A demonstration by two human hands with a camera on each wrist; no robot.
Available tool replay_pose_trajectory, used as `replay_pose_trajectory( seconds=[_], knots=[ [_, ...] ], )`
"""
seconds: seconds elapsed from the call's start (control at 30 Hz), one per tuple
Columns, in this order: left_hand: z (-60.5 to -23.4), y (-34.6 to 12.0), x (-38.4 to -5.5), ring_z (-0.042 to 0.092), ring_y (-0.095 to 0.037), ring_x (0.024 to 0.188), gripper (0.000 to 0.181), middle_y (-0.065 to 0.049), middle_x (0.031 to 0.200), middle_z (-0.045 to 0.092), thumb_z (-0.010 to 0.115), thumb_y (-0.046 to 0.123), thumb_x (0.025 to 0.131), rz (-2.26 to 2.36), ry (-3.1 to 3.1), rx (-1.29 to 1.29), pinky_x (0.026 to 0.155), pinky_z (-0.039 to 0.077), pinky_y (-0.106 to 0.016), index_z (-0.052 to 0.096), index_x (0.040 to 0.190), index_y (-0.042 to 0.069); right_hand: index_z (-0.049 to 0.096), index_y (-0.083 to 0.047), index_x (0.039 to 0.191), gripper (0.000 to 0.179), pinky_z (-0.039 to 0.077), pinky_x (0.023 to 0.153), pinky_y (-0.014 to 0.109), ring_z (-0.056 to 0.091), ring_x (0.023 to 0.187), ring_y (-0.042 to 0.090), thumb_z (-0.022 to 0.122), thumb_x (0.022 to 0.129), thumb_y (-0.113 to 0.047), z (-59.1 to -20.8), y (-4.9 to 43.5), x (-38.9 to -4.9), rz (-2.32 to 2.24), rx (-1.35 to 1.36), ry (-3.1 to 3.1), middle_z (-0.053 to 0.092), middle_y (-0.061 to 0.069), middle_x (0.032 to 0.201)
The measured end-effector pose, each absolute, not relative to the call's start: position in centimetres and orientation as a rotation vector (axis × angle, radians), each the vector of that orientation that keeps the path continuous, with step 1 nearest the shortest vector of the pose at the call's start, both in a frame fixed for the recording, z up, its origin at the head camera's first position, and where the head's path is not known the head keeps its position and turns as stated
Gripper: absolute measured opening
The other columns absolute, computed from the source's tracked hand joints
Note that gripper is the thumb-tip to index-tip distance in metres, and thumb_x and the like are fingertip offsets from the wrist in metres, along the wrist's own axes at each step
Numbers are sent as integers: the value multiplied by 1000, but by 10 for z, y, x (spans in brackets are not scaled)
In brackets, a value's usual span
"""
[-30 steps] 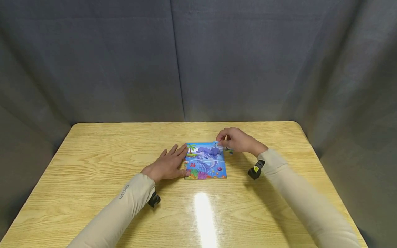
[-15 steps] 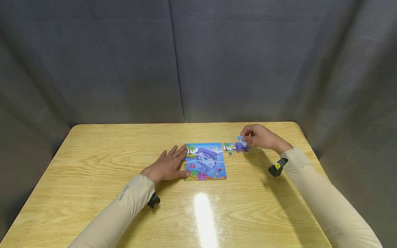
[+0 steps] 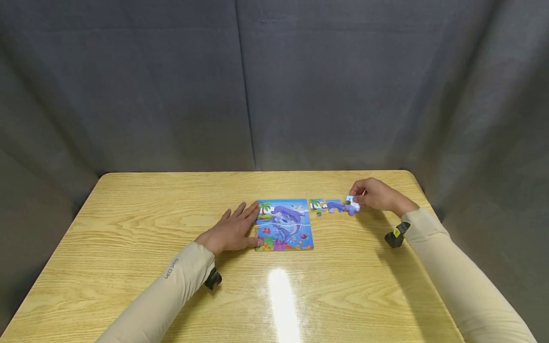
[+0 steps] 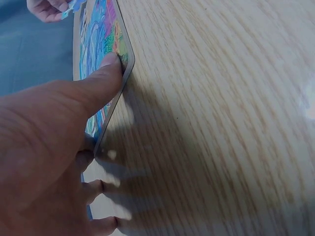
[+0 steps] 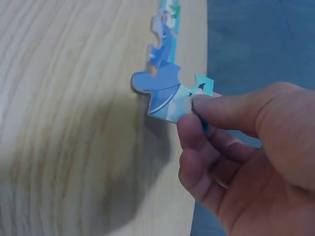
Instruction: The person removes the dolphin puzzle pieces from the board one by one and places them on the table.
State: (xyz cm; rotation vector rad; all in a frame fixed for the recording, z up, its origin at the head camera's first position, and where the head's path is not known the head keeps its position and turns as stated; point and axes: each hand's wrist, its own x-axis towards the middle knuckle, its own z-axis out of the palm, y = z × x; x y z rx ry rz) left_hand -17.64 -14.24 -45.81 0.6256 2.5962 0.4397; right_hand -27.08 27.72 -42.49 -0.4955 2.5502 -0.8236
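Note:
My left hand (image 3: pixel 231 231) lies spread on the table at the left edge of a square dolphin picture puzzle board (image 3: pixel 286 224). Its thumb rests on the board's near left corner, plainly seen in the left wrist view. To the right of the board, my right hand (image 3: pixel 375 194) pinches a jigsaw piece (image 5: pixel 165 93) between thumb and fingers. That piece shows purple dolphin body, pale blue and small dark birds, and is tilted close over the wood. Left of it are a dolphin jigsaw piece (image 3: pixel 334 206) and a palm tree jigsaw piece (image 3: pixel 316 205), in a row with it.
The wooden table (image 3: pixel 150 200) reaches back to a dark grey curtain (image 3: pixel 171 95), which also hangs at both sides. Behind my right hand, the table's far edge runs close by. A bright light reflection (image 3: pixel 283 305) shows on the near wood.
From the board's far right corner, my right hand has moved right with the piece. The palm tree and dolphin pieces beside the board have come into sight. My left hand has stayed put.

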Motion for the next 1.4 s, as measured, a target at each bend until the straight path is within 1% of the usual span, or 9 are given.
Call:
replay_pose_trajectory(
  seconds=[0.17,0.47,0.67,0.77,0.87,1.03,1.13,1.2,1.4],
  knots=[
    [-459,-142,-177,4,-44,168,94,-9,183,3,62,53,105,436,2601,623,131,9,-73,14,172,7,70,5,111,12,50,67,27,62,81,20,62,102,4,-434,280,-272,-785,-510,2587,71,19,100],
    [-458,-141,-176,5,-43,168,94,-9,183,5,62,53,105,435,2610,634,132,9,-72,15,172,7,72,3,112,15,52,78,34,64,90,21,61,102,5,-450,278,-275,-710,-519,2651,74,19,105],
    [-457,-141,-176,6,-44,168,94,-10,183,5,62,53,106,433,2608,645,131,10,-73,15,172,6,71,3,110,15,52,77,35,64,91,25,61,100,7,-454,277,-273,-711,-545,2689,72,21,105],
    [-456,-141,-176,4,-43,169,95,-9,183,4,62,54,105,422,2597,636,132,9,-72,14,172,7,72,3,109,14,51,76,35,61,88,25,61,101,5,-455,276,-273,-701,-561,2716,71,20,104],
    [-455,-142,-176,3,-42,169,97,-8,183,2,62,56,104,409,2588,626,132,8,-72,12,173,8,71,2,112,15,50,77,36,58,88,24,60,103,2,-454,272,-272,-702,-561,2732,68,19,106],
    [-453,-143,-175,2,-42,169,98,-7,183,1,63,55,104,411,2586,618,132,8,-72,11,173,8,69,2,119,18,50,78,37,56,88,23,58,107,-3,-446,250,-266,-728,-572,2713,63,19,113],
    [-452,-142,-175,3,-42,169,98,-8,183,2,63,55,104,417,2588,623,132,8,-72,12,173,8,70,2,120,17,49,76,35,58,86,22,59,107,-3,-442,232,-263,-742,-625,2688,65,19,113],
    [-452,-142,-175,3,-42,169,97,-8,183,2,63,55,104,416,2591,629,132,8,-72,13,173,8,70,1,119,16,50,76,35,60,88,22,61,106,-3,-440,219,-260,-741,-678,2673,67,18,113],
    [-455,-142,-176,2,-42,169,98,-7,183,1,63,55,104,412,2592,629,132,8,-72,12,173,9,72,-1,119,16,54,82,38,65,96,22,63,105,-4,-440,181,-251,-720,-834,2615,71,14,112]
  ],
)
